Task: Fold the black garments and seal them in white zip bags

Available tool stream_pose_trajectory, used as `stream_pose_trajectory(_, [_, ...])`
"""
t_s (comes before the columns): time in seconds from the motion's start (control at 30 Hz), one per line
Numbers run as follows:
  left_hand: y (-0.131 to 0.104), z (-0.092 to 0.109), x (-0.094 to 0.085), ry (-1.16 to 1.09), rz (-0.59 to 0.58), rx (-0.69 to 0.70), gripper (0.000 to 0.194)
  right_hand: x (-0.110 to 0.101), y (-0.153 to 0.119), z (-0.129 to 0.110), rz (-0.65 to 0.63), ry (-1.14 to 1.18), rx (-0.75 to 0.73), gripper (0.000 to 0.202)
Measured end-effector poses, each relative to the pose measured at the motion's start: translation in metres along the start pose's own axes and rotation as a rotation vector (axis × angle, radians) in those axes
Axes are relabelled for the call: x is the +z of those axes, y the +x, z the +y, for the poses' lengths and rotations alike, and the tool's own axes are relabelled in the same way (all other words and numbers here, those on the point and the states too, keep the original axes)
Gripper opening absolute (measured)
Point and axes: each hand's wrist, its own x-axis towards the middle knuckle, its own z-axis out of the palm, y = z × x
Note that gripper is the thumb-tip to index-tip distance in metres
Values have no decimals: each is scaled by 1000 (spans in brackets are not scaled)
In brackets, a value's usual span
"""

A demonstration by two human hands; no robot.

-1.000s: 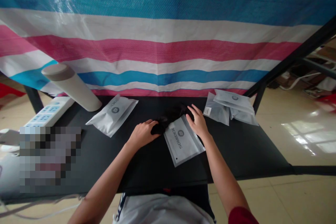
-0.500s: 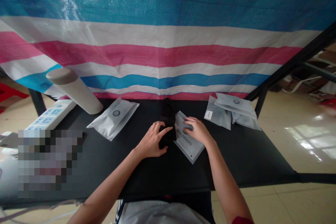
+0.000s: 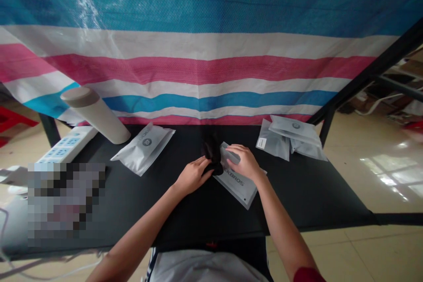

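At the middle of the black table, my left hand [image 3: 194, 175] has its fingers closed round the near part of a dark cloth-like item [image 3: 211, 152]. Just right of it lies a frosted pouch [image 3: 238, 185] with dark lettering. My right hand [image 3: 243, 161] rests over the pouch's upper part, thumb and fingers apart, fingertips at its upper left edge near the dark item. Whether those fingertips pinch the pouch is hard to see.
Another frosted pouch [image 3: 143, 147] lies left of centre, and more pouches [image 3: 295, 130] overlap at the right. A pale bottle [image 3: 99, 116] and a white power strip [image 3: 68, 145] stand at the left. A striped sheet [image 3: 198, 70] hangs behind the black table [image 3: 313, 198].
My left hand has closed on the dark item, whose near end is now bunched farther from me. The middle pouch has turned slightly, and my right hand has shifted a little left.
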Motion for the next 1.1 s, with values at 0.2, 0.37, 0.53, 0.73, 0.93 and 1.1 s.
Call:
stream_pose_trajectory(0.2, [7, 1, 4, -100, 135, -237, 24, 4, 1, -36, -38, 177, -45, 42])
stream_pose_trajectory(0.37, [28, -12, 13, -172, 218, -399, 24, 7, -1, -44, 81, 146, -39, 37])
stream_pose_trajectory(0.53, [44, -23, 20, -187, 147, -512, 23, 17, -3, -52, -90, 83, -176, 33])
stream_pose_trajectory(0.73, [32, -6, 7, -45, 201, -466, 27, 30, 0, -44, -219, 28, -99, 52])
stream_pose_trajectory(0.93, [8, 9, -8, -75, 69, -30, 53, 25, 1, -40, -201, -6, -32, 39])
stream_pose_trajectory(1.1, [3, -5, -2, -215, 90, -153, 54, 24, 0, -39, -124, 267, 171, 31])
